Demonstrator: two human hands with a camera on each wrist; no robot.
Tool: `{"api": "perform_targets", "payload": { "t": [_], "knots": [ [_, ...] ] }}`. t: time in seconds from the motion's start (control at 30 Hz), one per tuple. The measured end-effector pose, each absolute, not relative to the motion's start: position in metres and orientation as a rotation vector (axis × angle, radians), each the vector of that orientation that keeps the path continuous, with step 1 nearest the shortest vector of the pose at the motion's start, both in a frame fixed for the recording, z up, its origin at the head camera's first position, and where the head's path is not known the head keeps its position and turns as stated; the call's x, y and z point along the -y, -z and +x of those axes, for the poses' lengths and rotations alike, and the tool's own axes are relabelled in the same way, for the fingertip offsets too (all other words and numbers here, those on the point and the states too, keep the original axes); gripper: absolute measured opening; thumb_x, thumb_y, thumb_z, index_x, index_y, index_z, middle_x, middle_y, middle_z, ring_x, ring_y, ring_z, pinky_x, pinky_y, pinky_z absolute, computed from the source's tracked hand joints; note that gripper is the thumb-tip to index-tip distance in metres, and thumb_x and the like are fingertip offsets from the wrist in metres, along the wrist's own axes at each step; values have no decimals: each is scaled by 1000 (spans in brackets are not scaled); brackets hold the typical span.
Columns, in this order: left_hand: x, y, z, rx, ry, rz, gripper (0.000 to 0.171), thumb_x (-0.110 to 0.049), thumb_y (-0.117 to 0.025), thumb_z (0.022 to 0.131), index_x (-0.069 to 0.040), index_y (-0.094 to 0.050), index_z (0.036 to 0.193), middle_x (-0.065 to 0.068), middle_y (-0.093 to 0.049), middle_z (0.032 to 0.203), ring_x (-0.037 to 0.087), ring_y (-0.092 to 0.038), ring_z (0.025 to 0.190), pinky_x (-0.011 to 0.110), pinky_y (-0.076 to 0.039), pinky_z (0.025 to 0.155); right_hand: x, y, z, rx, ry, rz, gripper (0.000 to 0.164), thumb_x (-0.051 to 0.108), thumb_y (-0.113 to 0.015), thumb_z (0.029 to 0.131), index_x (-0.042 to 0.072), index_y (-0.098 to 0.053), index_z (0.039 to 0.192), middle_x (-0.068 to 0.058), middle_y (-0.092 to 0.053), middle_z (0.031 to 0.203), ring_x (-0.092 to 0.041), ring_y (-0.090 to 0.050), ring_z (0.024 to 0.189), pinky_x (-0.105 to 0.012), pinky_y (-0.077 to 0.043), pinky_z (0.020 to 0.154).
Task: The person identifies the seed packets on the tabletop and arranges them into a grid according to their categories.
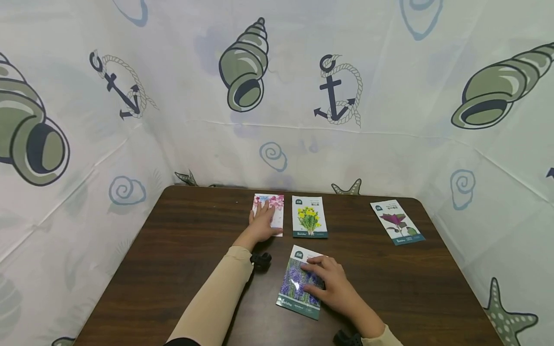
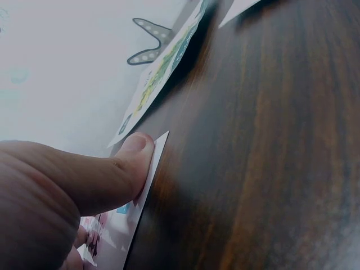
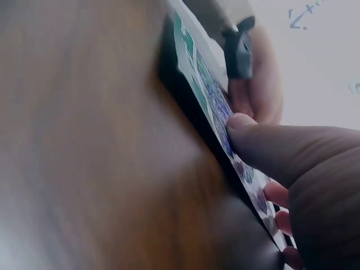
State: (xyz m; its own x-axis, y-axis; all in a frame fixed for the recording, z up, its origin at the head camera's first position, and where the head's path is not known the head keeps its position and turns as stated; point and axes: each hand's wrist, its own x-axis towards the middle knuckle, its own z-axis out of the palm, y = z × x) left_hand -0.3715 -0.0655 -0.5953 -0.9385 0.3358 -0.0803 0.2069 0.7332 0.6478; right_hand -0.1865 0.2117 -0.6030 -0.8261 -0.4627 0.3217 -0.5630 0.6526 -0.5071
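At the back of the table, my left hand (image 1: 259, 225) lies spread over a seed packet with pink blossoms (image 1: 277, 202), covering much of it. Its thumb (image 2: 138, 160) presses near the packet's edge in the left wrist view. Closer to me, a seed packet with purple flowers (image 1: 292, 283) lies slightly turned. My right hand (image 1: 335, 286) rests on its right half, thumb and fingertips apart on the printed face. In the right wrist view the right thumb (image 3: 247, 132) touches the purple-flower packet, with a dark shadow along its edge.
A packet with yellow flowers (image 1: 309, 216) lies just right of the pink one. Another with a dark purple-red bloom (image 1: 396, 223) sits tilted near the table's right edge. The brown wooden table (image 1: 173, 269) meets a patterned white cloth (image 1: 294, 154) behind and at both sides.
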Motion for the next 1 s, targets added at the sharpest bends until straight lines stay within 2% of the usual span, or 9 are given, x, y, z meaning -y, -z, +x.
{"api": "perform_targets", "payload": {
  "t": [0.2, 0.37, 0.43, 0.57, 0.67, 0.73, 0.83, 0.9, 1.0],
  "knots": [
    [66, 595, -371, -2759, -963, 440, 99, -36, -82, 98, -5, -26, 173, 20, -3, 184, 43, 11, 171, 68, 10, 134, -196, 604, -189, 2699, -974, 879, 33, 35, -89, 92, 30, -77, 122, 1, -68, 144, -23, -60, 135, -59, -47, 109],
    [67, 586, -367, -2769, -930, 433, 99, -37, -82, 98, -5, -27, 173, 21, -3, 184, 44, 10, 171, 69, 10, 134, -182, 607, -196, 2614, -992, 930, 26, 27, -90, 93, 29, -78, 116, -1, -69, 141, -23, -62, 132, -60, -49, 109],
    [68, 583, -366, -2779, -908, 426, 98, -38, -82, 99, -6, -27, 173, 20, -3, 184, 44, 10, 171, 68, 9, 134, -175, 608, -200, 2561, -990, 949, 21, 22, -88, 94, 27, -79, 112, -2, -70, 137, -23, -62, 128, -58, -50, 107],
    [68, 581, -365, -2795, -876, 426, 98, -41, -81, 99, -7, -27, 173, 20, -5, 184, 43, 8, 171, 68, 6, 135, -161, 608, -205, 2512, -986, 946, 11, 19, -86, 96, 24, -81, 105, 2, -69, 121, -16, -60, 112, -45, -51, 99],
    [67, 581, -364, -2787, -882, 441, 98, -42, -81, 99, -8, -27, 174, 20, -6, 184, 43, 8, 171, 68, 5, 135, -157, 607, -205, 2523, -975, 935, 10, 19, -86, 96, 23, -82, 104, 5, -68, 115, -13, -59, 108, -43, -52, 97],
    [66, 582, -364, -2783, -892, 445, 98, -41, -81, 99, -7, -28, 173, 20, -6, 184, 43, 7, 171, 68, 5, 135, -156, 607, -203, 2542, -964, 966, 14, 20, -87, 95, 21, -82, 109, 2, -70, 120, -16, -62, 114, -47, -54, 102],
    [65, 584, -364, -2781, -900, 440, 97, -40, -82, 99, -7, -29, 173, 20, -7, 184, 43, 7, 171, 69, 5, 135, -157, 605, -199, 2578, -963, 1067, 24, 23, -85, 97, 18, -80, 121, -3, -71, 136, -24, -65, 131, -53, -53, 112],
    [65, 585, -365, -2781, -903, 432, 97, -40, -82, 98, -7, -29, 173, 20, -6, 184, 43, 7, 171, 69, 5, 135, -158, 603, -197, 2599, -953, 1153, 30, 25, -83, 99, 18, -76, 127, -6, -68, 148, -30, -61, 143, -55, -50, 117],
    [65, 586, -366, -2778, -903, 433, 98, -40, -82, 98, -7, -28, 173, 20, -6, 184, 44, 7, 171, 68, 6, 135, -159, 602, -196, 2591, -972, 1232, 30, 24, -82, 100, 18, -74, 128, -8, -63, 157, -36, -53, 153, -57, -46, 122]
  ]
}}
